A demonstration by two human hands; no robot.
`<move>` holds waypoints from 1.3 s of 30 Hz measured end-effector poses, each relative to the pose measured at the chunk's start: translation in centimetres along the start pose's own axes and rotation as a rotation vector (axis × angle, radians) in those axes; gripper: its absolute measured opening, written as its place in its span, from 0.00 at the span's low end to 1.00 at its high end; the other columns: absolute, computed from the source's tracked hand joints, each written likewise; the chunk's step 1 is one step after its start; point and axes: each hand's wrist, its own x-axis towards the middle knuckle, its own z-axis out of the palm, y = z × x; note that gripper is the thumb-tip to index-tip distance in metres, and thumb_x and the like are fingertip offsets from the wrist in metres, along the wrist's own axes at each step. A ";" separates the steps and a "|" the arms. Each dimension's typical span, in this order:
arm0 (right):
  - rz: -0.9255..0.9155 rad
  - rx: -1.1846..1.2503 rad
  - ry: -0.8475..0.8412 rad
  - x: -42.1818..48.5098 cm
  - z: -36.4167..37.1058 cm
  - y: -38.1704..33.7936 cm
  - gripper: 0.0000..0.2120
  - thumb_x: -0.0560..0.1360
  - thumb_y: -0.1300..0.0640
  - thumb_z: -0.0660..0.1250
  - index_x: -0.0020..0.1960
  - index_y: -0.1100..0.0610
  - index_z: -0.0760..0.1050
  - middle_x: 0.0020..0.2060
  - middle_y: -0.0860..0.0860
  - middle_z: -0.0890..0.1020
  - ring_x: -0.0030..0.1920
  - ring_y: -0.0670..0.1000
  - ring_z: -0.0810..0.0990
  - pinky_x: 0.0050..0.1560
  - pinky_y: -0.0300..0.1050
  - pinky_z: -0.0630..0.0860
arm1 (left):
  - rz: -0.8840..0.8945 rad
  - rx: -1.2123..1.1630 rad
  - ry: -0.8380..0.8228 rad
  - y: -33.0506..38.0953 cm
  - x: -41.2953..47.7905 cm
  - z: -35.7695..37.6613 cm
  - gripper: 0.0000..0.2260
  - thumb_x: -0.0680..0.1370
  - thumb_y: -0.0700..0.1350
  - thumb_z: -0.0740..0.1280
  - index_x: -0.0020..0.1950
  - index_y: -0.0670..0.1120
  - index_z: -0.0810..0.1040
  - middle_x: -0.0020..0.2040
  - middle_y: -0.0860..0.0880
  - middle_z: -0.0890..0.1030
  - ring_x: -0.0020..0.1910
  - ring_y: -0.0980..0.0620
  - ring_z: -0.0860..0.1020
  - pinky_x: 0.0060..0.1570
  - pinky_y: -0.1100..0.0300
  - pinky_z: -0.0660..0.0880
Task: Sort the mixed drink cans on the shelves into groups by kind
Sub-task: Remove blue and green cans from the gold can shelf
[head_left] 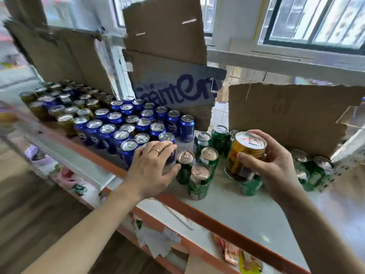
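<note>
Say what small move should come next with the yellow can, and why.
Probably carry the yellow can left to the gold-looking cans at the far end of the shelf. The right hand holds it lifted over green cans, a different kind; the left hand grips a blue can.

This looks like a small shop or its stockroom: a white shelf [246, 210] with an orange front edge crosses the frame, crowded with rows of blue cans [186, 128] and green cans [199, 180], backed by torn cardboard sheets [286, 107], with snack packets [231, 252] below at lower right and barred windows [316, 20] along the top.
</note>
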 end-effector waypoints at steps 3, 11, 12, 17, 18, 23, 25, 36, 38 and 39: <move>0.006 -0.046 -0.039 1.0 5.4 -0.8 0.25 0.59 0.57 0.82 0.53 0.47 0.80 0.47 0.47 0.86 0.46 0.45 0.83 0.50 0.41 0.80 | -0.030 -0.009 0.009 -4.9 -0.9 -1.8 0.30 0.76 0.65 0.51 0.74 0.53 0.68 0.73 0.54 0.69 0.73 0.52 0.63 0.69 0.49 0.58; 0.029 -0.142 -0.064 2.8 21.6 -0.7 0.26 0.62 0.57 0.80 0.59 0.47 0.78 0.48 0.45 0.85 0.51 0.45 0.84 0.50 0.42 0.81 | -0.051 0.009 0.043 -19.1 -4.0 -6.4 0.31 0.76 0.66 0.50 0.76 0.54 0.66 0.74 0.54 0.68 0.74 0.52 0.62 0.71 0.50 0.60; 0.036 -0.138 -0.063 3.0 23.5 -0.7 0.27 0.62 0.56 0.80 0.59 0.46 0.77 0.48 0.45 0.85 0.50 0.45 0.84 0.49 0.43 0.81 | -0.057 0.011 0.040 -20.9 -4.5 -6.8 0.32 0.76 0.66 0.50 0.76 0.53 0.66 0.75 0.54 0.68 0.74 0.52 0.61 0.71 0.50 0.60; 0.063 -0.154 -0.095 4.1 31.8 -0.5 0.32 0.61 0.54 0.81 0.64 0.49 0.75 0.50 0.46 0.84 0.51 0.45 0.83 0.48 0.43 0.81 | -0.110 0.044 -0.005 -28.5 -6.5 -9.0 0.34 0.76 0.69 0.47 0.76 0.53 0.65 0.76 0.54 0.66 0.75 0.53 0.60 0.71 0.51 0.58; 0.066 -0.166 -0.109 4.3 33.2 -0.6 0.33 0.62 0.53 0.81 0.64 0.49 0.75 0.52 0.47 0.84 0.52 0.45 0.83 0.49 0.44 0.81 | -0.120 0.047 -0.012 -29.7 -6.7 -9.3 0.34 0.76 0.69 0.47 0.76 0.53 0.65 0.76 0.54 0.65 0.75 0.53 0.59 0.70 0.50 0.59; 0.047 -0.208 -0.215 6.0 39.5 -0.7 0.31 0.63 0.54 0.81 0.63 0.48 0.73 0.51 0.42 0.82 0.50 0.39 0.82 0.48 0.40 0.81 | -0.178 0.034 -0.002 -34.4 -7.2 -10.1 0.33 0.76 0.70 0.48 0.75 0.54 0.66 0.75 0.54 0.66 0.74 0.52 0.60 0.70 0.45 0.64; 0.027 -0.233 -0.248 6.8 41.6 -0.5 0.32 0.63 0.54 0.81 0.64 0.49 0.72 0.51 0.41 0.81 0.50 0.36 0.81 0.47 0.37 0.81 | -0.198 0.031 0.004 -35.8 -7.1 -10.1 0.33 0.76 0.69 0.48 0.75 0.53 0.66 0.75 0.54 0.66 0.75 0.51 0.60 0.70 0.45 0.64; -0.090 -0.318 -0.388 14.4 53.7 2.0 0.35 0.60 0.48 0.82 0.63 0.49 0.71 0.55 0.43 0.80 0.56 0.40 0.79 0.54 0.37 0.79 | -0.215 0.089 -0.018 -47.3 -3.5 -9.9 0.31 0.77 0.67 0.51 0.75 0.53 0.66 0.75 0.54 0.67 0.75 0.52 0.62 0.71 0.47 0.62; -0.111 -0.315 -0.396 16.0 56.0 2.3 0.36 0.61 0.47 0.81 0.64 0.51 0.71 0.55 0.44 0.80 0.56 0.41 0.79 0.56 0.39 0.79 | -0.216 0.084 -0.018 -49.9 -1.9 -10.1 0.32 0.76 0.68 0.51 0.75 0.52 0.67 0.74 0.53 0.68 0.74 0.51 0.63 0.71 0.47 0.64; -0.109 -0.303 -0.400 16.8 57.1 2.5 0.36 0.61 0.47 0.81 0.64 0.51 0.71 0.55 0.44 0.80 0.56 0.41 0.79 0.56 0.39 0.78 | -0.216 0.083 -0.020 -51.1 -1.2 -10.3 0.32 0.76 0.67 0.51 0.74 0.52 0.68 0.74 0.53 0.69 0.73 0.50 0.64 0.71 0.47 0.64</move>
